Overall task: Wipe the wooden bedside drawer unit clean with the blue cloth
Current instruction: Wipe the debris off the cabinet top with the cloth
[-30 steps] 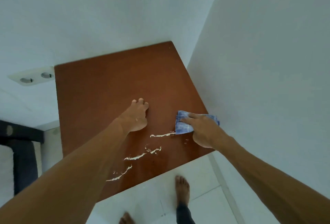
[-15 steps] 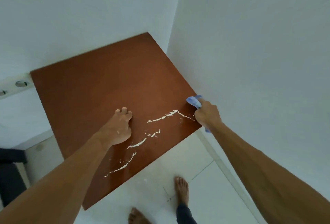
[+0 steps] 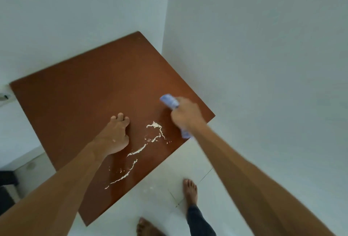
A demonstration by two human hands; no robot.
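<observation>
The brown wooden top of the bedside drawer unit fills the middle of the view, seen from above. A trail of white powder runs across its near part. My right hand is closed around the blue cloth near the top's right edge; the cloth sticks out above and below the fist and looks blurred. My left hand rests on the top to the left of the powder, fingers bent, holding nothing.
White walls meet in a corner right behind the unit. The floor is white tile, where my bare feet stand close to the unit's near edge. A dark object sits at the lower left.
My right hand with the cloth has moved from the right edge inward over the top, pushing the powder's upper end into a small pile. My left hand has stayed pressed in place.
</observation>
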